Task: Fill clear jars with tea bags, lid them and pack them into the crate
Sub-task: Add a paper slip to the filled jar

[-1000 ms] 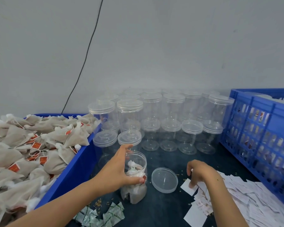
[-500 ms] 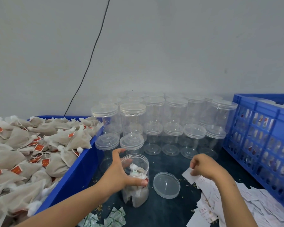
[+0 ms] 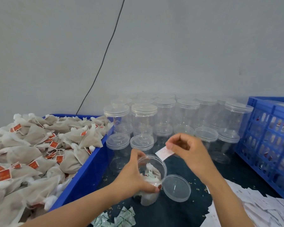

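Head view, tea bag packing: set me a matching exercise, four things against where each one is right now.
Things:
1. paper slip
2. open jar
3. loose lid
4. tea bags

Places:
A. heaped in the blue bin on the left
B. flat on the table, right of the jar
C. pinched in the right hand, above the jar
D. gripped by the left hand

Pairs: 1-C, 2-D, 3-B, 4-A

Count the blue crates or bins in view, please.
2. A solid-walled blue bin on the left, heaped with tea bags; a slatted blue crate at the right edge, cut off by the frame. Others may lie out of view.
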Tool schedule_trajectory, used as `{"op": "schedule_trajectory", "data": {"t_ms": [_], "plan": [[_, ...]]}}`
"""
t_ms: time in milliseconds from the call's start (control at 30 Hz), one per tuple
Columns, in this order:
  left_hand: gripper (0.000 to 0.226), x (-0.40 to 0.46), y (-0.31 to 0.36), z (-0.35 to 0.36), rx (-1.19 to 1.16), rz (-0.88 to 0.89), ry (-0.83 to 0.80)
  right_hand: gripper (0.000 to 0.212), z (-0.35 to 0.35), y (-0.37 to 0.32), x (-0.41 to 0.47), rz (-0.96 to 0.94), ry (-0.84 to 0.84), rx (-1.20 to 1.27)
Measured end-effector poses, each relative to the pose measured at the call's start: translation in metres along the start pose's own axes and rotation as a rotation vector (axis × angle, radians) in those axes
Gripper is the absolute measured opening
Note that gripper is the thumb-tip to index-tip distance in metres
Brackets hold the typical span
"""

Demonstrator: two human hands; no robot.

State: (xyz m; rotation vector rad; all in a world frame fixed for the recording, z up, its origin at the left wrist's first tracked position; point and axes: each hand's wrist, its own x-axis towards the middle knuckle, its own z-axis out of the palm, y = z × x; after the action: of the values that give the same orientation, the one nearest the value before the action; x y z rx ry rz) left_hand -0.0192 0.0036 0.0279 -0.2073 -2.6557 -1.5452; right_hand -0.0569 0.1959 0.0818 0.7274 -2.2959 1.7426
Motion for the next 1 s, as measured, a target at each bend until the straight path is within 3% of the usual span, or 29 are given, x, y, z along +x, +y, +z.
{"op": "schedule_trajectory", "data": {"t_ms": [167, 400, 533, 667, 733, 900, 1000], "plan": [[0.082, -0.005, 0.004, 0.003, 0.099, 0.154, 0.018, 0.024, 0.027, -0.007, -0.007, -0.122, -0.201, -0.247], [0.079, -0.006, 0.007, 0.001, 0.152, 0.191, 0.016, 0.024, 0.049, 0.008, -0.006, -0.211, -0.302, -0.619], [0.075, -0.006, 0.007, 0.003, 0.171, 0.197, 0.021, 0.023, 0.052, 0.011, -0.006, -0.141, -0.416, -0.787], [0.077, -0.006, 0.006, 0.001, 0.188, 0.193, 0.019, 0.021, 0.055, 0.013, -0.012, -0.203, -0.415, -0.801], [0.078, -0.006, 0.005, 0.001, 0.183, 0.189, 0.02, 0.023, 0.058, 0.007, -0.012, -0.195, -0.404, -0.95], [0.085, -0.003, 0.004, -0.001, 0.173, 0.179, 0.033, 0.025, 0.059, 0.001, -0.011, -0.341, -0.27, -1.061], [0.085, -0.002, 0.003, -0.002, 0.182, 0.159, 0.047, 0.04, 0.055, 0.0, -0.012, -0.437, -0.24, -1.037]]}}
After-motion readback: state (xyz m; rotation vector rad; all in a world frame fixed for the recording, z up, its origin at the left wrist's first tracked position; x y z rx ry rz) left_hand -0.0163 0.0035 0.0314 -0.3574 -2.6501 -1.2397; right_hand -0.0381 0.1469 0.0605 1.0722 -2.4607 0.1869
